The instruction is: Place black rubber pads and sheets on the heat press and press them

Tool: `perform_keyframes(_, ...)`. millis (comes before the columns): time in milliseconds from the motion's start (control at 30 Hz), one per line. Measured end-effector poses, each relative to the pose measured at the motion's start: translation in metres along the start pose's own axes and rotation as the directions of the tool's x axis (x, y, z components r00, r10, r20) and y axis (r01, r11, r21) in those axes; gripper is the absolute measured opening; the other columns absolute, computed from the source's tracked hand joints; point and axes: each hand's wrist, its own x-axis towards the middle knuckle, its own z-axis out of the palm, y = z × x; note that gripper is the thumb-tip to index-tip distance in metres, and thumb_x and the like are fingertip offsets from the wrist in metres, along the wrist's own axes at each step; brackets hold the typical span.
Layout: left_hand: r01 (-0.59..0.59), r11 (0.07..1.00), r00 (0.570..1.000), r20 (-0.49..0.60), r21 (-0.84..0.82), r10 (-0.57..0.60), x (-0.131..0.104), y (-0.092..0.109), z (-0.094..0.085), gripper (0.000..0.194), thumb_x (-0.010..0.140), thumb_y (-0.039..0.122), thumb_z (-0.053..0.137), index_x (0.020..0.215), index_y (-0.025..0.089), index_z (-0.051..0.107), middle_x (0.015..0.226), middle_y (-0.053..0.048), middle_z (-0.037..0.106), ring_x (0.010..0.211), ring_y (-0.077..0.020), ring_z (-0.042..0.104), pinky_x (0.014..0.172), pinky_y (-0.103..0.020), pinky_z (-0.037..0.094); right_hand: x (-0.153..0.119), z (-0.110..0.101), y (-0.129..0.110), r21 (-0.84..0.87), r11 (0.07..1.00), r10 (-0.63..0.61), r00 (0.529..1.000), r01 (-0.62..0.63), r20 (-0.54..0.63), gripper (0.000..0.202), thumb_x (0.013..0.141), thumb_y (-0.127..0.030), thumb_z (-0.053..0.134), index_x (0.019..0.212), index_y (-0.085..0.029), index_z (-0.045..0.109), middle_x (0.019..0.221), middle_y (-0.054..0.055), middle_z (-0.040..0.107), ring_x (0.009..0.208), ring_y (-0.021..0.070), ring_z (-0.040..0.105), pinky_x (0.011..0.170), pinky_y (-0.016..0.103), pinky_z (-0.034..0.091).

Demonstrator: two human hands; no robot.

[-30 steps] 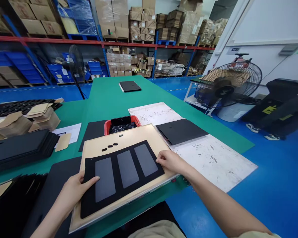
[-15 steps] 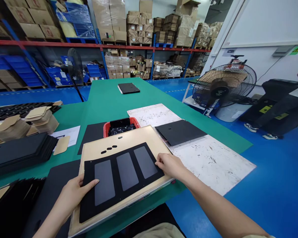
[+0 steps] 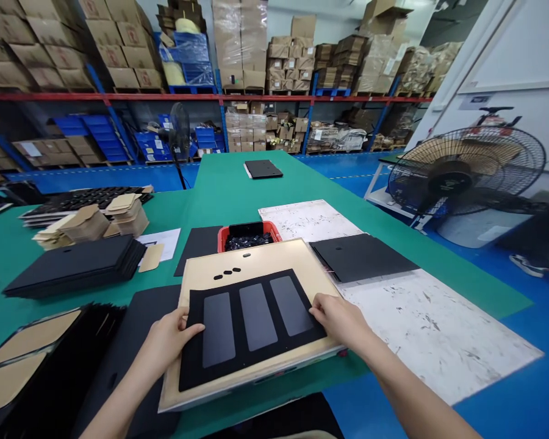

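Observation:
A tan board (image 3: 256, 259) lies on the green table in front of me. On it rests a black sheet (image 3: 251, 326) with three grey rectangular windows. My left hand (image 3: 169, 338) grips the sheet's left edge, thumb on top. My right hand (image 3: 341, 320) presses on the sheet's right edge with fingers closed around it. Three small black ovals (image 3: 226, 274) sit on the board above the sheet.
A red bin (image 3: 249, 235) of small black parts stands behind the board. Black sheets (image 3: 361, 256) lie on a white board (image 3: 430, 329) to the right. A stack of black sheets (image 3: 73, 265) and tan card pieces (image 3: 91, 222) sit left. A floor fan (image 3: 466, 174) stands right.
The camera view has swung to the left and the board now sits more centred. Both hands stay on the black sheet's edges; the left hand has shifted up along the left edge.

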Motion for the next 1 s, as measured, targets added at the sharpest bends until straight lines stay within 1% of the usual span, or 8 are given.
perform_keyframes(100,0.002,1.000,1.000,-0.017,0.002,-0.002,0.000,0.002,0.001,0.045,0.064,0.049,0.059,0.098,0.020,0.064,0.063,-0.001,0.062,0.071,-0.0272,0.063,0.059,-0.028,0.042,-0.001,0.003,0.000,-0.030,1.000,-0.002,1.000,0.001,-0.017,0.016,0.091,-0.024,0.042,0.078,-0.020,0.052,0.083,0.005,0.065,0.073,0.0189,0.059,0.052,0.026,0.023)
perform_keyframes(200,-0.015,1.000,1.000,-0.017,0.018,0.015,0.001,0.002,0.002,0.050,0.064,0.048,0.059,0.104,0.020,0.062,0.056,0.003,0.055,0.062,-0.0239,0.060,0.057,-0.027,0.040,-0.001,0.006,0.000,-0.063,0.998,-0.011,0.999,0.009,-0.036,0.017,0.091,-0.024,0.042,0.078,-0.020,0.052,0.082,0.006,0.066,0.074,0.0193,0.060,0.051,0.026,0.023)
perform_keyframes(400,-0.019,1.000,1.000,0.019,0.025,0.018,0.002,0.002,0.002,0.049,0.065,0.049,0.058,0.106,0.022,0.059,0.051,0.006,0.049,0.057,-0.0212,0.057,0.054,-0.025,0.037,0.000,0.009,0.000,-0.115,0.993,-0.015,0.999,0.009,-0.050,0.017,0.091,-0.024,0.042,0.078,-0.019,0.052,0.080,0.006,0.066,0.074,0.0210,0.061,0.051,0.026,0.022)
perform_keyframes(567,-0.028,0.999,1.000,-0.004,0.032,0.028,0.003,-0.004,0.004,0.050,0.066,0.051,0.057,0.106,0.020,0.057,0.051,0.006,0.045,0.058,-0.0216,0.057,0.053,-0.025,0.035,-0.001,0.009,0.000,-0.157,0.987,-0.027,0.998,0.019,-0.050,0.018,0.091,-0.024,0.041,0.077,-0.019,0.051,0.079,0.007,0.066,0.073,0.0216,0.061,0.051,0.026,0.022)
perform_keyframes(667,0.014,0.998,0.999,0.036,-0.063,-0.011,-0.001,-0.008,0.002,0.047,0.066,0.049,0.059,0.103,0.021,0.056,0.056,0.006,0.050,0.054,-0.0201,0.057,0.051,-0.026,0.037,-0.001,0.008,0.000,-0.160,0.987,-0.026,0.999,0.019,-0.039,0.018,0.091,-0.025,0.041,0.076,-0.020,0.050,0.077,0.007,0.065,0.070,0.0212,0.060,0.051,0.027,0.022)
perform_keyframes(800,0.038,0.981,0.997,0.068,-0.188,-0.026,-0.010,-0.009,-0.001,0.041,0.067,0.036,0.061,0.105,0.021,0.056,0.062,0.006,0.057,0.055,-0.0179,0.060,0.056,-0.026,0.043,0.000,0.010,0.002,-0.155,0.988,-0.012,0.999,0.007,-0.032,0.019,0.091,-0.028,0.042,0.074,-0.021,0.048,0.078,0.006,0.065,0.071,0.0215,0.060,0.051,0.027,0.022)
perform_keyframes(900,0.021,0.991,0.999,0.033,-0.132,-0.017,-0.015,-0.006,-0.003,0.038,0.068,0.026,0.062,0.105,0.019,0.057,0.065,0.004,0.060,0.067,-0.0186,0.063,0.065,-0.026,0.044,0.000,0.011,0.005,-0.160,0.987,-0.016,1.000,0.013,-0.018,0.021,0.091,-0.031,0.040,0.074,-0.022,0.047,0.076,0.005,0.064,0.067,0.0209,0.058,0.050,0.026,0.023)
perform_keyframes(1000,0.023,0.997,0.999,0.042,-0.079,-0.019,-0.017,-0.001,-0.004,0.038,0.070,0.020,0.062,0.107,0.017,0.056,0.066,0.004,0.061,0.074,-0.0190,0.064,0.069,-0.026,0.043,0.002,0.012,0.009,-0.169,0.985,-0.035,0.999,0.034,-0.003,0.024,0.092,-0.032,0.036,0.073,-0.023,0.047,0.071,0.003,0.062,0.061,0.0199,0.056,0.048,0.026,0.025)
